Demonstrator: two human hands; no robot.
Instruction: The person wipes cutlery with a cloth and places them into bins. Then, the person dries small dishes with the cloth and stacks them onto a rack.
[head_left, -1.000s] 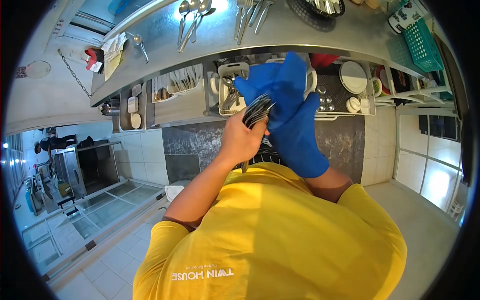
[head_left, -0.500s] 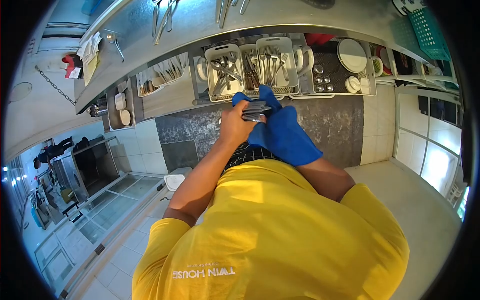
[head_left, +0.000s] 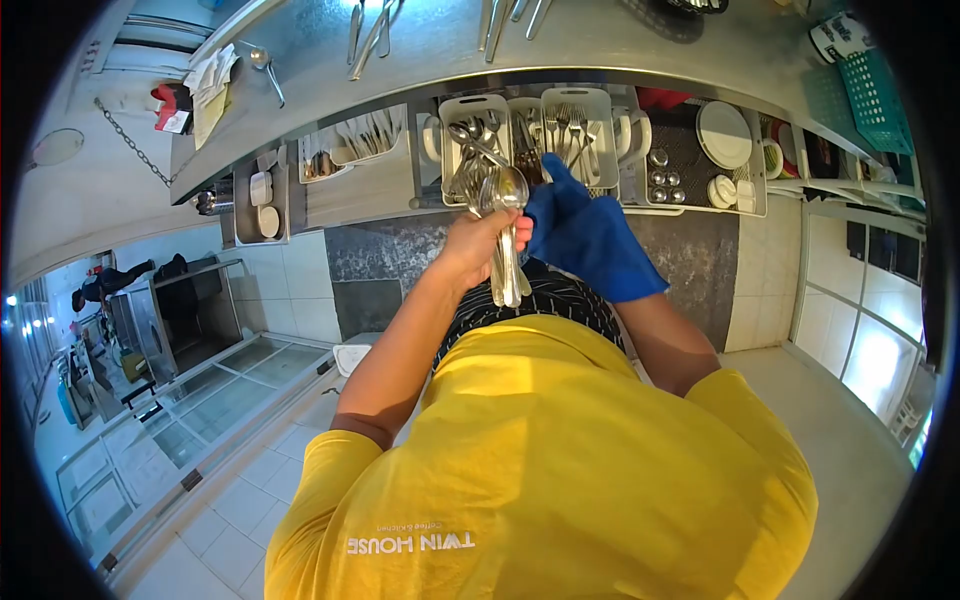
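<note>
My left hand is closed around a bundle of metal spoons and forks. Their bowls and tines point toward the drawer and their handles hang down toward my body. A blue cloth covers my right hand, hiding its fingers, and bunches up right beside the bundle. Just beyond the hands is an open drawer with a white bin of spoons, a narrow bin of dark-handled knives and a white bin of forks.
Above the drawer runs a steel counter with loose cutlery on it. To the right sit white plates, small metal-topped shakers and a green basket. Further left are another cutlery tray and a drawer of white dishes.
The cutlery bundle has come out of the blue cloth and turned, so its spoon bowls now show. The cloth has drawn right, away from my left hand. The whole view has shifted slightly.
</note>
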